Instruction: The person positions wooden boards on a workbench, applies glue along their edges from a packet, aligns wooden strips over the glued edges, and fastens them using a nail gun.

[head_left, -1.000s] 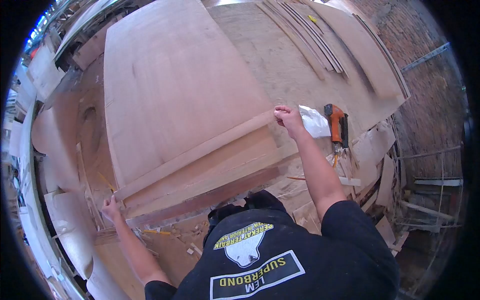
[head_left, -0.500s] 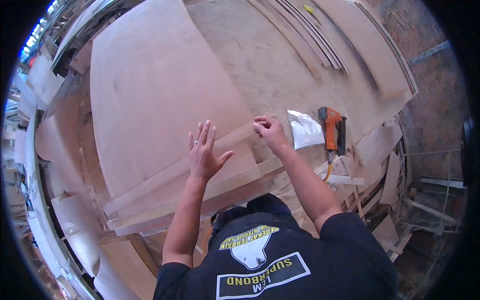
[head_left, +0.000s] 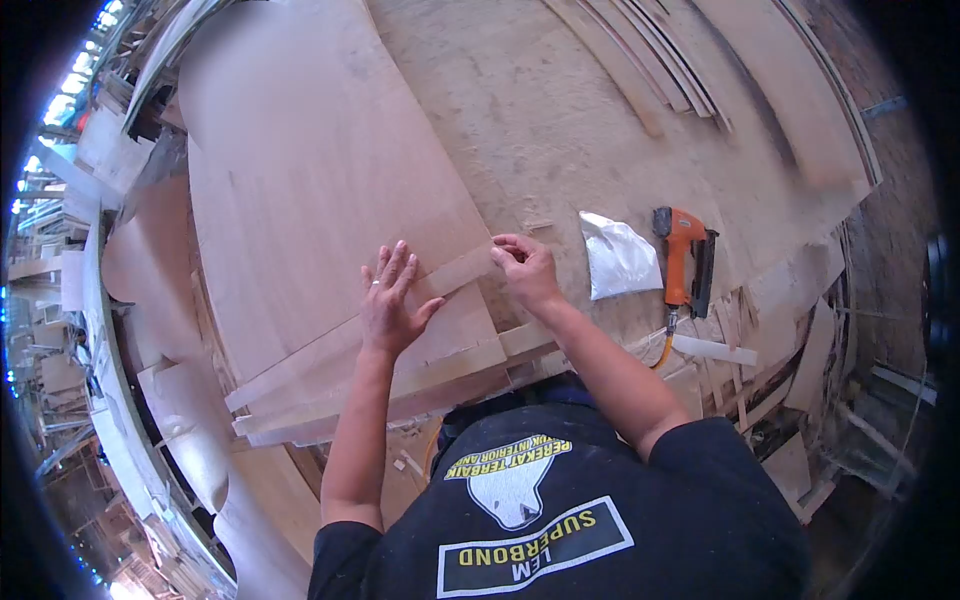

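While my right hand (head_left: 525, 275) pinches two-o'clock end of long, flat, pale-brown wooden strip (head_left: 465, 270), strip runs toward eight o'clock; my left hand (head_left: 392, 312), fingers spread, over it, nearer middle.

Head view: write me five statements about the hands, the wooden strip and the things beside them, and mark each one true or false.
1. The right hand is at one end of the narrow wooden strip. True.
2. The left hand is clenched into a fist. False: the left hand is open, its fingers extended and its thumb spread.
3. The orange nail gun lies between the right hand and the white packet. False: the white packet lies between the right hand and the orange nail gun.
4. A hose runs from the orange nail gun. True.
5. The black shirt is plain. False: the black shirt bears printed lettering, including "SUPERBOND".
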A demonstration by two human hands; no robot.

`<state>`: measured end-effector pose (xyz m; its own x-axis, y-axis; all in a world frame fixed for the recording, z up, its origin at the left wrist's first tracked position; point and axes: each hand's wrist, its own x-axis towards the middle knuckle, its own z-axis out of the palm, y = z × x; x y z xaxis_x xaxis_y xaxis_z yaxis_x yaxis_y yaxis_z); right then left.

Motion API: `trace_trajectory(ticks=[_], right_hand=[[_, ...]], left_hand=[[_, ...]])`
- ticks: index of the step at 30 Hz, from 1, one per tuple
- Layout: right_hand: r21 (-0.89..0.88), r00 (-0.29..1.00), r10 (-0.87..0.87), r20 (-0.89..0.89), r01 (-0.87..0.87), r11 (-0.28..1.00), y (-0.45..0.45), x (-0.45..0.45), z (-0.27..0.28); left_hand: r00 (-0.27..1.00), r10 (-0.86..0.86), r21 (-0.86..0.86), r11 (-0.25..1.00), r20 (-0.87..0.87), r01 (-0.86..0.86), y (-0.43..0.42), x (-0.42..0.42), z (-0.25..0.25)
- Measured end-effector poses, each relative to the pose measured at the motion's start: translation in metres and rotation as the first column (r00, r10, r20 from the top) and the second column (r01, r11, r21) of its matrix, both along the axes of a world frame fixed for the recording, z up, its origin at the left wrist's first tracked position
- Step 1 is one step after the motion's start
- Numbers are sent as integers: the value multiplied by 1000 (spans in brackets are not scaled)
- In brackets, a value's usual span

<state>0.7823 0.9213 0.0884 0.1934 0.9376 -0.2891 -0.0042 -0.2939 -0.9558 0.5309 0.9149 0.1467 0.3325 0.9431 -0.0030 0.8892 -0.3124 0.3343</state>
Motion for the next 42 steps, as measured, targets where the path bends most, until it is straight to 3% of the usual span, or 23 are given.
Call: trace_trajectory(ticks=[4, 10, 16, 22, 25, 28, 30, 32, 35, 36, 37, 38, 41, 42], right_hand=[[13, 1000, -13, -23, 13, 1000, -2, 0, -5], [15, 985, 1, 175, -4, 1000, -8, -1, 22], [135, 906, 33, 421, -99, 986, -14, -1, 15], [132, 896, 83, 437, -155, 979, -11, 5, 20], [139, 929, 66, 363, -124, 982, -11, 2, 22], [115, 910, 142, 390, -201, 973, -12, 18, 26], [324, 714, 3, 700, -321, 890, -18, 65, 28], [346, 740, -197, 643, -51, 937, -31, 115, 47], [254, 431, -329, 840, 223, 941, -68, 227, 26], [167, 396, -261, 880, 257, 952, -83, 251, 18], [78, 379, -185, 907, 278, 957, -94, 268, 9], [-13, 374, -99, 922, 288, 957, -102, 278, 0], [-31, 398, -10, 917, 95, 995, -101, 291, -28], [-99, 459, 31, 888, 126, 987, -96, 292, -30]], left_hand=[[998, -6, 19, 1000, -64, 8, 0, 0, -2], [999, -17, 60, 998, -32, 19, -3, -6, -13], [999, -14, 47, 999, -31, 15, -3, -3, -6], [999, 13, 21, 1000, -32, -13, -5, -3, 1], [999, 32, 11, 999, -17, -32, -6, -2, -1], [999, 14, 81, 997, 33, -16, -5, -4, -6], [981, -47, 52, 998, 190, 38, -2, -5, -2], [979, -13, 63, 998, 201, 0, -2, -4, -1], [993, -1, 52, 999, 121, -5, -4, 5, -16], [996, 11, 28, 1000, 84, -13, -4, 6, -6], [999, 39, 9, 999, 33, -40, -6, 1, 0], [995, 29, 32, 999, 99, -32, -6, -1, 0], [998, 33, 38, 999, 48, -35, -6, -3, -5], [999, 38, 27, 999, 36, -39, -6, -4, -3]])
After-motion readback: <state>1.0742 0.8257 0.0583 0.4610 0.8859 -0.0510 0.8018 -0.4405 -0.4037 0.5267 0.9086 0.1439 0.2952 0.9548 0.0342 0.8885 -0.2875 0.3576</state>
